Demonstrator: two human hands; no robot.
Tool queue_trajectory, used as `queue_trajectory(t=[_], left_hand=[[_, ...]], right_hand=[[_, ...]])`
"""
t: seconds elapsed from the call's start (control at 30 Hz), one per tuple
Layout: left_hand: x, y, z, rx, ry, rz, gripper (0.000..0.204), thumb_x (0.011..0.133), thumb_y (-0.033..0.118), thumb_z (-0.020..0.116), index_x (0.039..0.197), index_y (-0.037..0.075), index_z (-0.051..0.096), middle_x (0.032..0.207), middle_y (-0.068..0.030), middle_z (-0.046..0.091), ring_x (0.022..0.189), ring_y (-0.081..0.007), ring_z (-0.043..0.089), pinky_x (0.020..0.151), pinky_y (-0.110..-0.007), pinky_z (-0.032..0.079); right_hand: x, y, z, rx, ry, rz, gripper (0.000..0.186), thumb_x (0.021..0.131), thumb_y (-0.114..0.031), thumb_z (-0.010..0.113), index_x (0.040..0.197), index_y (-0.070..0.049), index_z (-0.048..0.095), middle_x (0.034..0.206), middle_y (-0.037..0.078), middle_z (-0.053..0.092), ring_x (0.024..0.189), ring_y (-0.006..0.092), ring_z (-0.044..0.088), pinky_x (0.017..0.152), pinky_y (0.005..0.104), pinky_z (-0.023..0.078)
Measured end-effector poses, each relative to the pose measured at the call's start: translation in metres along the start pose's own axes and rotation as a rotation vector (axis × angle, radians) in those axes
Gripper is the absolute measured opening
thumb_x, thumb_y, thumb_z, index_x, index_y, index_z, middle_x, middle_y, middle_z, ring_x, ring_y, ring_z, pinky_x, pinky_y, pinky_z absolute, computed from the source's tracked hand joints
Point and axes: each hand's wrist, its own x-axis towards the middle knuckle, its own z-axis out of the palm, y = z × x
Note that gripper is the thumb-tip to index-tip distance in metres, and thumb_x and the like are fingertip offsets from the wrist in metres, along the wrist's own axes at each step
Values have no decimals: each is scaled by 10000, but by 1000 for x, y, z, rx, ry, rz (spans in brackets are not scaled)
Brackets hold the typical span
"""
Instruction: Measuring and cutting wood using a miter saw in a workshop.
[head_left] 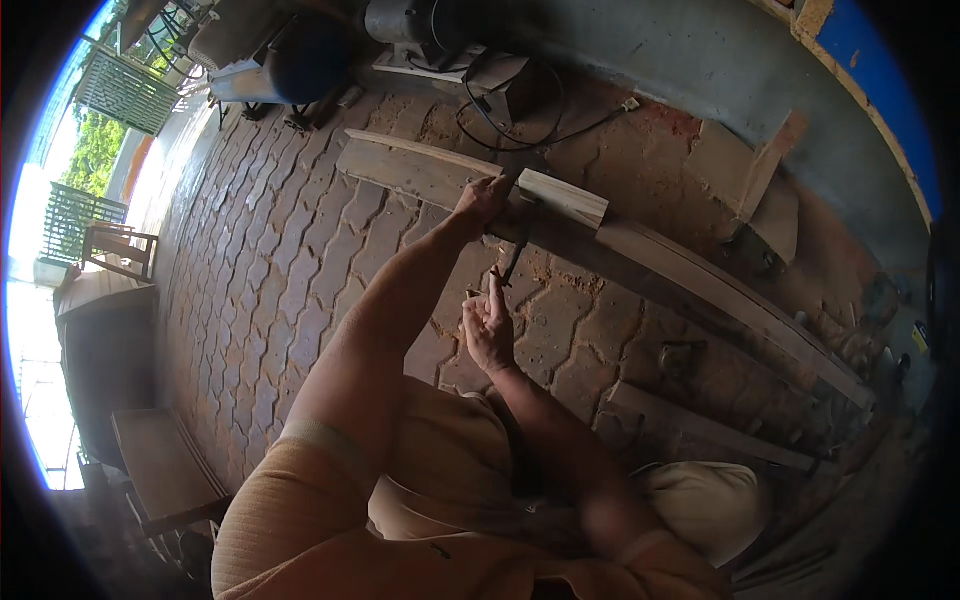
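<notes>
A long wooden board runs across the paving, and a short pale wood block lies against it. A dark metal clamp straddles the wood beside the block, its screw rod pointing back toward me. My left hand is closed around the board's edge, right beside the clamp; its fingertips are partly hidden. At the near end of the rod, my right hand has its index finger stretched along the small handle and the other fingers curled. The exact hold there is hard to make out.
A long plank continues to the right, with another wood strip nearer me. Wood offcuts lean by the grey wall. A motor and a looped black cable are at the back. A wooden stool stands left.
</notes>
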Motion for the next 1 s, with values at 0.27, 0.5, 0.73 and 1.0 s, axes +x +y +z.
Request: queue_trajectory(t=[0.27, 0.5, 0.73, 1.0], left_hand=[[2, -3, 0, 8, -6, 11, 346, 1005, 369, 569, 1020, 40, 672, 728, -70, 656, 607, -175, 616, 597, -332, 500], [-1, -1, -1, -40, -37, 35, 352, 1020, 368, 567, 1046, 32, 669, 726, -80, 656, 615, -171, 622, 587, -332, 500], [-1, 0, 3, -8, -42, 17, 368, 1020, 368, 574, 1108, 21, 661, 766, -59, 641, 619, -165, 608, 591, -335, 503], [-8, 5, 6, 23, 23, 42, 419, 1018, 385, 568, 1121, -7, 674, 735, -63, 651, 621, -159, 611, 591, -340, 496]], right_hand=[[-3, -11, -2, -360, 117, -176, 812, 919, -69, 593, 1633, -124, 210, 866, 102, 680, 768, 259, 689, 712, 387, 556], [17, -4, -19, -129, 307, 167, 886, 923, -78, 576, 1637, -82, 51, 813, 110, 643, 757, 260, 685, 698, 396, 547], [11, 3, -22, 200, -66, 518, 913, 941, -120, 613, 1639, -104, 23, 911, 94, 648, 636, 154, 616, 601, 276, 559], [13, 18, -8, -34, -45, 169, 762, 962, -117, 623, 1594, -83, 199, 966, 69, 642, 656, 123, 627, 589, 269, 533]])
